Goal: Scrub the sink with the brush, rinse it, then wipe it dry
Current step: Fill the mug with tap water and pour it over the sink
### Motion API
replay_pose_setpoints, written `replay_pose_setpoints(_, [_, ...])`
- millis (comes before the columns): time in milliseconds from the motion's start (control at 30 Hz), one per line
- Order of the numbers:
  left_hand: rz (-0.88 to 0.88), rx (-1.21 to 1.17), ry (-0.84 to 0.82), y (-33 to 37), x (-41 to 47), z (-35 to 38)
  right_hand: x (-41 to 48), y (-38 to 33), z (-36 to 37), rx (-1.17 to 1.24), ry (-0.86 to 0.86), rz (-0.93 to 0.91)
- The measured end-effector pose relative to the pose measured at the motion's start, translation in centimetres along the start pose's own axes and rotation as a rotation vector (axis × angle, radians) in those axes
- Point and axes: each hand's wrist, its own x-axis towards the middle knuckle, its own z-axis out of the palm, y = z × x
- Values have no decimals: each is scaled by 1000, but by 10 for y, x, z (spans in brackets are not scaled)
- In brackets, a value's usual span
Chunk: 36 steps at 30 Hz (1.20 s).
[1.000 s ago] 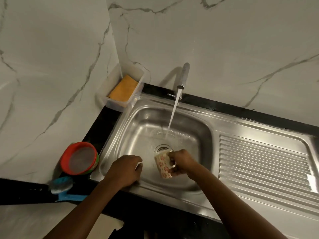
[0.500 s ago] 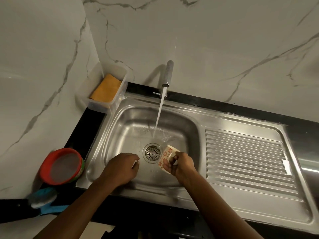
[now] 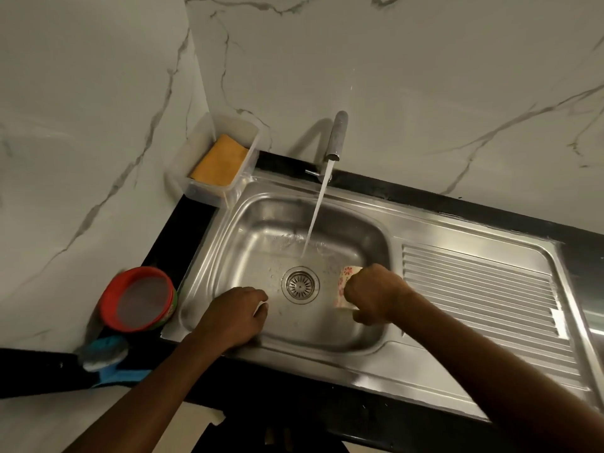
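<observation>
Head view: right hand (image 3: 376,294) grips cup (image 3: 345,284); left hand (image 3: 232,317) clutches white thing (image 3: 261,308) (unidentifiable).

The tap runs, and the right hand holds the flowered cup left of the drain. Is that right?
No. The head view shows the right hand holding the flowered cup right of the drain, not left; the tap does run.
</observation>
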Motion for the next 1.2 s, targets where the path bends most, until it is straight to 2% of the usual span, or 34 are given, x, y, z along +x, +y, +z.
replay_pose_setpoints(67, [-7,-4,-3,2,-2,0,-6,1,-2,-160,-71,-96])
replay_pose_setpoints(267, [-29,-20,-3,4,-6,-2,-5,19,-2,-152,80,31])
replay_pose_setpoints(433, [-91,-130,37,2,-11,-14,16,21,-1,137,304,260])
replay_pose_setpoints(533, [-134,-217,57,-2,-16,-23,40,5,-11,481,369,377])
replay_pose_setpoints(633, [-149,-268,79,-10,-24,-25,65,-14,-34,815,392,376])
replay_pose_setpoints(733, [-181,-316,102,-22,-32,-28,91,-34,-68,1010,447,335])
replay_pose_setpoints(967, [-168,-429,192,-40,-39,-40,152,-75,-131,1218,504,299])
replay_pose_setpoints(1200, [-149,-468,211,-53,-46,-51,202,-106,-173,1159,523,260])
